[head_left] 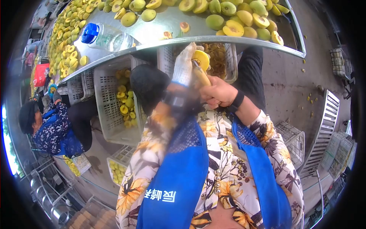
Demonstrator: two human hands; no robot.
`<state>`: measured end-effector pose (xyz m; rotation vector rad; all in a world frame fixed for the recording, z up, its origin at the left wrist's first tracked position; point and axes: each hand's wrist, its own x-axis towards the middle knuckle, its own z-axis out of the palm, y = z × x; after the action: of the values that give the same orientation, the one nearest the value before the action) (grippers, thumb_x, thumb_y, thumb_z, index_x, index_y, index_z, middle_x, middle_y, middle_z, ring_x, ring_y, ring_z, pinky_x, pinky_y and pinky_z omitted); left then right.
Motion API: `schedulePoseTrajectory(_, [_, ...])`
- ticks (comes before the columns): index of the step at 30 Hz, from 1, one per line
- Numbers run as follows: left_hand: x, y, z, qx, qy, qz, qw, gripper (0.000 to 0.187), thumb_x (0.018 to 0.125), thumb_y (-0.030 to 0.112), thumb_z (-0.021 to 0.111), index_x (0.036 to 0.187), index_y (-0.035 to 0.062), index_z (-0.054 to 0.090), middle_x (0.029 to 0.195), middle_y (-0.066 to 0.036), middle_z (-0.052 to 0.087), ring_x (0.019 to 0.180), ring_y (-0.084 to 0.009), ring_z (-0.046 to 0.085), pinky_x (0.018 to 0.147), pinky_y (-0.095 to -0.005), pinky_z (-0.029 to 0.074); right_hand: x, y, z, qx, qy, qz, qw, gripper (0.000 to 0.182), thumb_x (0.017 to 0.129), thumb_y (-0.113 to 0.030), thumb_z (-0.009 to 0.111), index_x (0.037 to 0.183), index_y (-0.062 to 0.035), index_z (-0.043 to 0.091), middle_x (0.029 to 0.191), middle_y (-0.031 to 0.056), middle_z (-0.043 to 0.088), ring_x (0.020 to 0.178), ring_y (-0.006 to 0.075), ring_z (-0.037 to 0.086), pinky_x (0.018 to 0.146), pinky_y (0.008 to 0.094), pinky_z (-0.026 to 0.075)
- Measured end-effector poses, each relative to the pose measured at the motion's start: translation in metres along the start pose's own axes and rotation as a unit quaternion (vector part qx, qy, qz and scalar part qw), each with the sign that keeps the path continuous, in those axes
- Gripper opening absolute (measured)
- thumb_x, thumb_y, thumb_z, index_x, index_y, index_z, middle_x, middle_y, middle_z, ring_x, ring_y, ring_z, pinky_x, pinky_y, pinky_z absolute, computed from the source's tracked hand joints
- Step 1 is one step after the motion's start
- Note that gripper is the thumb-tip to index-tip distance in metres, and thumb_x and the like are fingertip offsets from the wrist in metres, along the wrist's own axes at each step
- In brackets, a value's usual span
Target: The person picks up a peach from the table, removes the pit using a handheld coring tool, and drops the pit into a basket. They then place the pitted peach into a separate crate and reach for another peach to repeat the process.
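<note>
My left hand (185,65), in a white glove, holds a halved yellow fruit (201,60) just below the table's front edge. My right hand (219,91) is bare and wrapped round the wooden handle of a knife (203,75). The tool's metal tip touches the fruit's cut face. Behind my hands, between my knees, stands a white crate (231,63) with many fruit scraps in it.
The metal table (167,42) bears many fruits and a blue-capped bottle (110,37). A crate of fruit halves (108,126) stands beside my left leg. A co-worker (57,126) sits at the left. A slatted rack (324,128) and stacked crates (337,152) are at the right.
</note>
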<state>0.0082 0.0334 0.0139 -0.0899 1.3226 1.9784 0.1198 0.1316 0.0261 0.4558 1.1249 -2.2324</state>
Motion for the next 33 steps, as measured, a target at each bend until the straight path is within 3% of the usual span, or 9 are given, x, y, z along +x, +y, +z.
schedulePoseTrajectory(3, [-0.007, 0.009, 0.008, -0.086, -0.019, -0.032, 0.996, 0.035, 0.088, 0.037, 0.051, 0.095, 0.0027, 0.057, 0.076, -0.01, 0.061, 0.062, -0.0167, 0.057, 0.055, -0.0265, 0.046, 0.006, 0.005, -0.008, 0.136, -0.119, 0.001, 0.984, 0.022, 0.083, -0.002, 0.047, 0.104, -0.0083, 0.044, 0.055, -0.0021, 0.034, 0.036, 0.0053, 0.029, 0.033, 0.0214, 0.024])
schedulePoseTrajectory(9, [0.013, 0.017, -0.005, 0.127, 0.104, 0.167, 0.972, 0.034, 0.086, 0.033, 0.054, 0.096, 0.0013, 0.059, 0.078, -0.01, 0.061, 0.064, -0.018, 0.058, 0.057, -0.0294, 0.048, 0.009, 0.006, 0.002, 0.201, -0.133, -0.043, 0.97, 0.021, 0.085, -0.001, 0.046, 0.104, -0.0095, 0.044, 0.054, -0.0034, 0.031, 0.035, 0.0038, 0.026, 0.033, 0.0202, 0.021])
schedulePoseTrajectory(12, [0.004, 0.045, -0.023, 0.1, 0.28, 0.277, 0.914, 0.035, 0.085, 0.033, 0.055, 0.094, 0.0, 0.061, 0.076, -0.008, 0.059, 0.064, -0.0168, 0.058, 0.056, -0.0243, 0.048, 0.013, 0.004, -0.009, 0.132, -0.123, -0.091, 0.979, 0.019, 0.082, -0.008, 0.051, 0.101, -0.0052, 0.048, 0.054, 0.0045, 0.046, 0.037, 0.0173, 0.043, 0.035, 0.0305, 0.035])
schedulePoseTrajectory(13, [-0.005, 0.06, -0.035, 0.151, 0.302, 0.303, 0.891, 0.037, 0.085, 0.034, 0.056, 0.095, -0.0011, 0.061, 0.079, -0.009, 0.06, 0.066, -0.0175, 0.059, 0.058, -0.0249, 0.048, 0.02, 0.011, -0.016, -0.127, -0.014, -0.141, 0.982, 0.021, 0.081, -0.011, 0.053, 0.1, -0.0031, 0.049, 0.059, 0.0099, 0.05, 0.044, 0.0237, 0.049, 0.042, 0.0345, 0.039])
schedulePoseTrajectory(15, [-0.021, 0.089, -0.061, 0.335, 0.361, 0.324, 0.808, 0.04, 0.082, 0.035, 0.058, 0.097, -0.0016, 0.061, 0.087, -0.01, 0.061, 0.072, -0.0194, 0.06, 0.064, -0.027, 0.048, 0.036, 0.027, -0.031, -0.59, 0.204, -0.204, 0.754, 0.026, 0.078, -0.017, 0.057, 0.096, 0.0012, 0.052, 0.07, 0.0206, 0.059, 0.06, 0.0365, 0.059, 0.056, 0.0424, 0.047])
schedulePoseTrajectory(18, [-0.036, 0.119, -0.09, 0.67, 0.439, 0.274, 0.532, 0.042, 0.078, 0.037, 0.061, 0.099, 0.0003, 0.063, 0.099, -0.012, 0.062, 0.081, -0.0229, 0.061, 0.073, -0.0319, 0.048, 0.029, 0.017, -0.025, -0.544, 0.234, -0.106, 0.799, 0.035, 0.074, -0.024, 0.06, 0.091, 0.0054, 0.053, 0.084, 0.0298, 0.058, 0.083, 0.0437, 0.057, 0.074, 0.0456, 0.045])
schedulePoseTrajectory(24, [0.049, 0.094, 0.02, 0.698, 0.0, 0.515, 0.497, 0.027, 0.075, 0.016, 0.056, 0.101, 0.0142, 0.06, 0.096, -0.011, 0.059, 0.091, -0.0275, 0.057, 0.076, -0.0377, 0.048, 0.037, 0.017, -0.024, -0.494, 0.278, -0.152, 0.81, 0.032, 0.074, -0.024, 0.06, 0.089, 0.0041, 0.053, 0.079, 0.0271, 0.059, 0.079, 0.0425, 0.058, 0.071, 0.045, 0.046])
schedulePoseTrajectory(28, [0.114, 0.05, 0.061, 0.84, -0.18, 0.327, 0.394, 0.035, 0.08, 0.013, 0.049, 0.113, 0.0225, 0.054, 0.111, -0.01, 0.049, 0.098, -0.0283, 0.055, 0.079, -0.0427, 0.047, 0.021, 0.026, -0.041, -0.466, 0.316, -0.169, 0.809, 0.032, 0.074, -0.024, 0.061, 0.087, 0.0034, 0.052, 0.077, 0.0262, 0.059, 0.077, 0.0429, 0.057, 0.069, 0.0446, 0.045])
schedulePoseTrajectory(33, [0.12, 0.049, 0.071, 0.833, -0.102, 0.226, 0.495, 0.046, 0.075, 0.018, 0.06, 0.119, 0.0216, 0.052, 0.115, -0.012, 0.05, 0.103, -0.0287, 0.054, 0.085, -0.0417, 0.045, -0.003, 0.017, -0.033, -0.459, 0.327, -0.155, 0.811, 0.029, 0.075, -0.023, 0.061, 0.087, 0.0014, 0.052, 0.075, 0.0252, 0.058, 0.075, 0.0415, 0.057, 0.065, 0.0436, 0.045])
